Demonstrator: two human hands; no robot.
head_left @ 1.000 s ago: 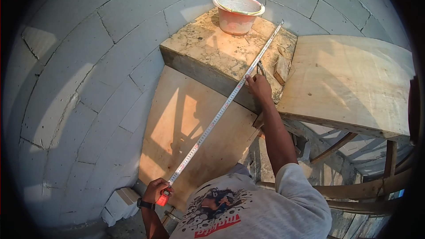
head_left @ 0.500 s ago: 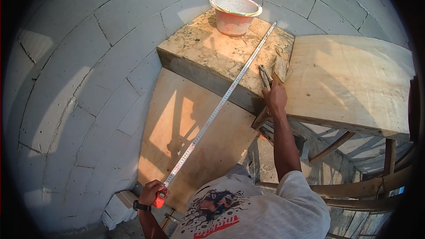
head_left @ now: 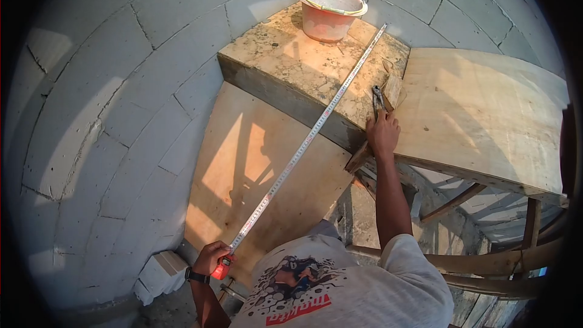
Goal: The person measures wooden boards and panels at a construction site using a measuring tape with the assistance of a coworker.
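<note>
My left hand (head_left: 210, 257) is closed around a red tape measure (head_left: 222, 266) at the lower left. The extended tape blade (head_left: 303, 144) runs up and to the right, over a plywood sheet (head_left: 276, 146) and onto a raised, mortar-stained platform (head_left: 267, 45). Its far end rests near the platform's back edge. By the platform's front right corner, my right hand (head_left: 383, 133) has its fingers on the handles of a pair of pincers (head_left: 378, 98), jaws pointing away from me. A short piece of wood (head_left: 392, 90) lies just beside the pincers.
A reddish bucket (head_left: 330, 15) stands on the platform's back part. Another plywood panel (head_left: 480, 115) adjoins at right, with wooden props (head_left: 533, 222) beneath. Grey block walls (head_left: 109, 146) curve around the left and back. White blocks (head_left: 163, 272) are stacked at lower left.
My right hand has shifted slightly right with the pincers, which now point more straight ahead, closer to the wood piece. The left hand still holds the tape measure. The view has tilted slightly.
</note>
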